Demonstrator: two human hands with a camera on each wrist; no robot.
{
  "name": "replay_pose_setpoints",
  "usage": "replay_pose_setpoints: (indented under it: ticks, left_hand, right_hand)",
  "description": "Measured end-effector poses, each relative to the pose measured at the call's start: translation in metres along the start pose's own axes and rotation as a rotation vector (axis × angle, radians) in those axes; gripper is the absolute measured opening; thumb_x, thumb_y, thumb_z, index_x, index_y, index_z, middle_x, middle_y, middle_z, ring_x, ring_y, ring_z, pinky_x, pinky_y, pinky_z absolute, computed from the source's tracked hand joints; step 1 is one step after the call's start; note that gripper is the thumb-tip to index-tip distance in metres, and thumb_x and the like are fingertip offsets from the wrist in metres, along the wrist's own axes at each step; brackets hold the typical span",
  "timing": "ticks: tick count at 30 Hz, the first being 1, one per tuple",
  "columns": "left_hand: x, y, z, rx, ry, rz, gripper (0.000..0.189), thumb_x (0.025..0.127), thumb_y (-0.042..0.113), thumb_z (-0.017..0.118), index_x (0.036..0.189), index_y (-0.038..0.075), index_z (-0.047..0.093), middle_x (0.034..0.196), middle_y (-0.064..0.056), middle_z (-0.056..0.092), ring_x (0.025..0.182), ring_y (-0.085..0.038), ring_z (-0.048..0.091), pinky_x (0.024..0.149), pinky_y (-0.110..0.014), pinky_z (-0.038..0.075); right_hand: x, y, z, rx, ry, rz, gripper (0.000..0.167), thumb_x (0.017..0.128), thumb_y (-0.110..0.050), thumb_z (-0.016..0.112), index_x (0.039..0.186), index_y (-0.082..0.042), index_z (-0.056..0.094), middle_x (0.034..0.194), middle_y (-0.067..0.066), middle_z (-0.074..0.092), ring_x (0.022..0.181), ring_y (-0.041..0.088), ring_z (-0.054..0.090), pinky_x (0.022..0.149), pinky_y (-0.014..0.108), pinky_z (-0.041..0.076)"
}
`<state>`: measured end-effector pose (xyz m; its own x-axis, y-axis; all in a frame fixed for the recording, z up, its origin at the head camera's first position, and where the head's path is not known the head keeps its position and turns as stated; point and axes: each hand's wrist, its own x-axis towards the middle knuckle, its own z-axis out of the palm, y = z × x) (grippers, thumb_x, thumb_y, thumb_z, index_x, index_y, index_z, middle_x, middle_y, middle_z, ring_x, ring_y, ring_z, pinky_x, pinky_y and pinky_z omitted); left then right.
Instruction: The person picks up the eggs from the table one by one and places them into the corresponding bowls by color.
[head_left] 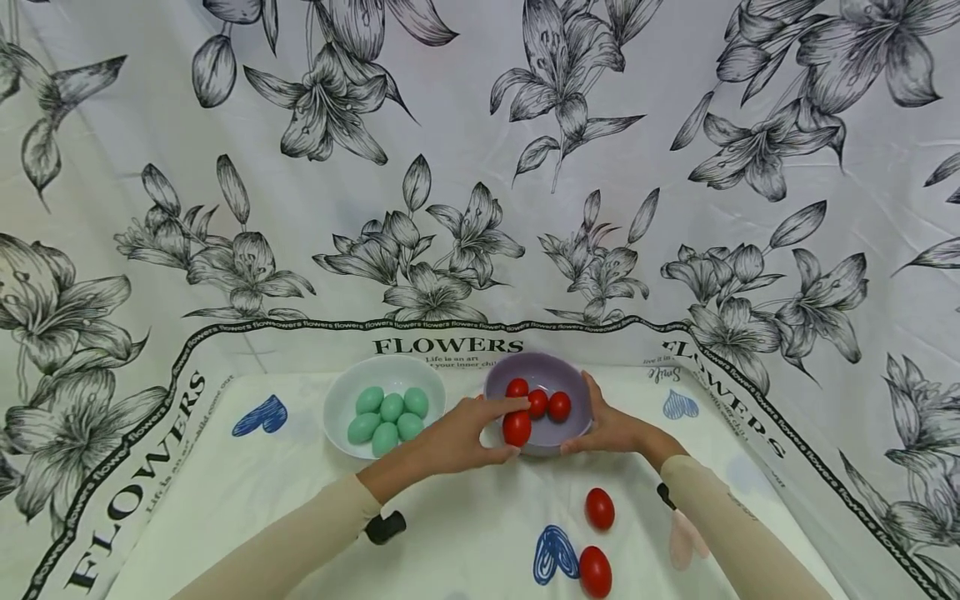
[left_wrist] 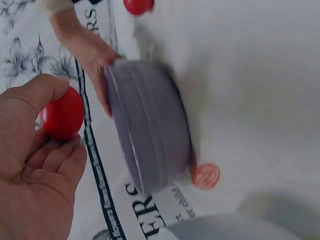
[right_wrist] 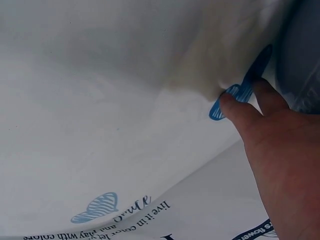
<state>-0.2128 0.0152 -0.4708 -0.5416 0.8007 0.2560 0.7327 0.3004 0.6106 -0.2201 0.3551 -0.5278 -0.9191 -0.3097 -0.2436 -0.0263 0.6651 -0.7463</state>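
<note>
My left hand (head_left: 467,433) pinches a smooth red egg (head_left: 517,429) between thumb and fingers at the near left rim of a purple bowl (head_left: 551,372). Three more red eggs (head_left: 559,406) lie inside that bowl. In the left wrist view the pinched egg (left_wrist: 63,117) is beside the bowl's outer wall (left_wrist: 150,125), with a gap between them in that view. My right hand (head_left: 618,429) grips the bowl's right side, thumb at the near edge and fingers farther back. In the right wrist view part of the bowl (right_wrist: 302,55) shows dark beside the right hand (right_wrist: 285,150).
To the left stands a white bowl (head_left: 333,429) with several pale green eggs (head_left: 392,407). Two red eggs lie on the white cloth nearer me, one (head_left: 600,509) behind the other (head_left: 596,572). A flower-printed curtain (head_left: 450,208) rises behind the table.
</note>
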Motion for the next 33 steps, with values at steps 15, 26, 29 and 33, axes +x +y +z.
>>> replay_pose_setpoints:
  ticks: [15, 26, 29, 33]
  left_hand:
    - [0.072, -0.039, -0.002, 0.228, -0.191, -0.101, 0.052, 0.088, 0.010, 0.086, 0.136, 0.003, 0.068, 0.132, -0.010, 0.071, 0.115, -0.021, 0.067, 0.101, -0.034, 0.055]
    - [0.094, -0.039, 0.009, 0.367, -0.288, -0.159, 0.046, 0.080, 0.017, 0.096, 0.120, 0.006, 0.078, 0.105, 0.000, 0.073, 0.101, -0.015, 0.064, 0.096, -0.031, 0.053]
    - [0.097, -0.038, 0.014, 0.407, -0.298, -0.183, 0.044, 0.079, 0.019, 0.097, 0.118, 0.008, 0.080, 0.099, 0.002, 0.068, 0.098, -0.014, 0.060, 0.092, -0.030, 0.052]
    - [0.099, -0.036, 0.018, 0.415, -0.287, -0.247, 0.042, 0.077, 0.017, 0.097, 0.114, 0.009, 0.081, 0.097, 0.002, 0.066, 0.096, -0.014, 0.059, 0.088, -0.030, 0.053]
  right_hand:
    - [-0.001, 0.006, 0.003, 0.000, 0.014, -0.034, 0.150, 0.077, -0.052, 0.093, 0.166, -0.017, -0.022, 0.175, 0.021, 0.004, 0.158, 0.045, 0.021, 0.125, 0.065, 0.023]
    - [-0.001, 0.003, -0.001, -0.004, 0.013, -0.029, 0.151, 0.077, -0.052, 0.093, 0.166, -0.018, -0.023, 0.175, 0.019, 0.003, 0.159, 0.042, 0.020, 0.126, 0.063, 0.023]
    - [0.000, 0.003, 0.000, -0.003, 0.012, -0.025, 0.150, 0.077, -0.052, 0.093, 0.166, -0.018, -0.023, 0.175, 0.019, 0.004, 0.158, 0.041, 0.022, 0.126, 0.062, 0.024]
    - [-0.001, 0.003, -0.001, 0.003, 0.016, -0.017, 0.150, 0.076, -0.052, 0.094, 0.167, -0.019, -0.021, 0.175, 0.017, 0.008, 0.158, 0.040, 0.023, 0.126, 0.061, 0.025]
